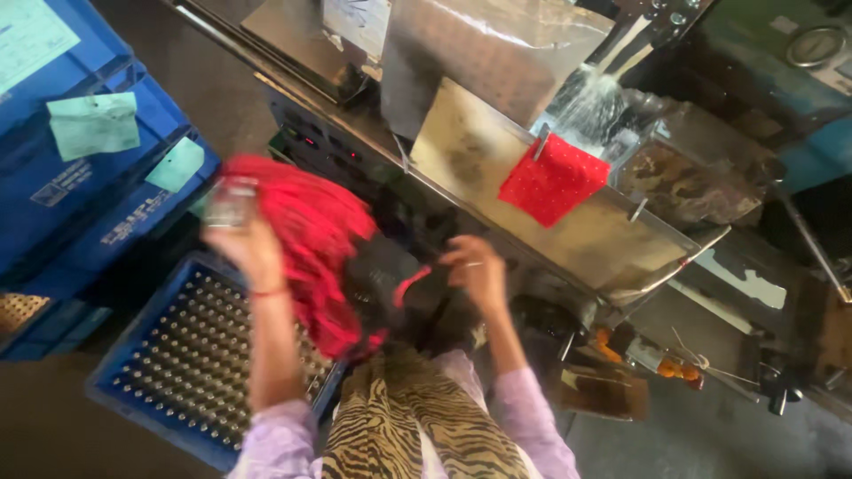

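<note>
Fingers (232, 232) of the left hand (253, 248) are clenched on a small pale thing (229, 202), too blurred to name, held up at the edge of a red cloth (311, 253). Fingers of the right hand (477, 270) are curled at a dark bundle (399, 284) edged in red; whether they grip it I cannot tell.

The steel bench (497, 160) runs slantwise across the top, with a machine (763, 80) at its far end and water spraying from a chute (590, 102) above. Blue crates (80, 186) stand stacked at the left, pale green slips (93, 124) stuck to them. A blue tray (191, 364) full of studs lies on the floor under the left forearm. The red cloth drapes between the hands, over the person's lap, above a striped garment (404, 417). A smaller red dotted cloth (552, 177) hangs from the bench's edge, well apart from both hands.
</note>
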The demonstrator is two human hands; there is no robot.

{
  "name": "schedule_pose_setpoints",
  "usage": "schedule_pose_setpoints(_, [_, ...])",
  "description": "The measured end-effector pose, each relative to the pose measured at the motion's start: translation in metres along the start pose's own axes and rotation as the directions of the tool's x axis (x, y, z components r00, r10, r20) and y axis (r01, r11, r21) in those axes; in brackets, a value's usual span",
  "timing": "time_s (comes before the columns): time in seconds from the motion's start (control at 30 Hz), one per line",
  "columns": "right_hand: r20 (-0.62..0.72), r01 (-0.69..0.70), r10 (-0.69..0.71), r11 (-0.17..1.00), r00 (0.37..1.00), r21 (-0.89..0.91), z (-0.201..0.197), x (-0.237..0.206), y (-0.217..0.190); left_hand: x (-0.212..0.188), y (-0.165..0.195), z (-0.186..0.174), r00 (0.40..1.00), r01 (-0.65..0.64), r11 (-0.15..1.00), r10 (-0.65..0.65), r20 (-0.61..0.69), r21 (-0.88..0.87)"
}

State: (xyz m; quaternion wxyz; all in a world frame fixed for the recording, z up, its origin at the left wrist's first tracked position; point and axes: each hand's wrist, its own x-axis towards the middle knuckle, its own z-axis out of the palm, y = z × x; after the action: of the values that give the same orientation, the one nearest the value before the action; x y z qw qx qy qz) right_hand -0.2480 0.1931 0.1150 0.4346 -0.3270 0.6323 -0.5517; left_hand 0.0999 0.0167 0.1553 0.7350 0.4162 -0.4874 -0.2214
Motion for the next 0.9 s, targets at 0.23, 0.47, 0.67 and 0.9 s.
schedule_pose_setpoints(0.23, [-0.409, 0.048, -0.086, 0.994, 0.908, -0.102, -0.156, -0.019, -0.019, 0.117, -0.02, -0.07, 0.891, -0.377, 0.767, 0.454, -0.023, 0.519])
schedule_pose_setpoints(0.47, [-0.549, -0.129, -0.174, 0.874, 0.817, -0.469, -0.254, -0.034, -0.02, 0.087, -0.087, -0.034, 0.999, -0.008, 0.515, -0.032, 0.028, 0.857])
schedule_pose_setpoints(0.67, [-0.542, -0.531, 0.125, 0.468, 0.831, -0.706, -0.391, -0.037, -0.036, 0.01, -0.097, 0.054, 0.626, -0.437, 0.271, -0.593, 0.506, 0.858])
schedule_pose_setpoints(0.9, [-0.469, -0.166, -0.223, 0.739, 0.855, -0.653, -0.569, -0.005, -0.078, -0.117, 0.002, 0.316, -0.065, 0.368, 0.927, 0.108, 0.992, -0.077])
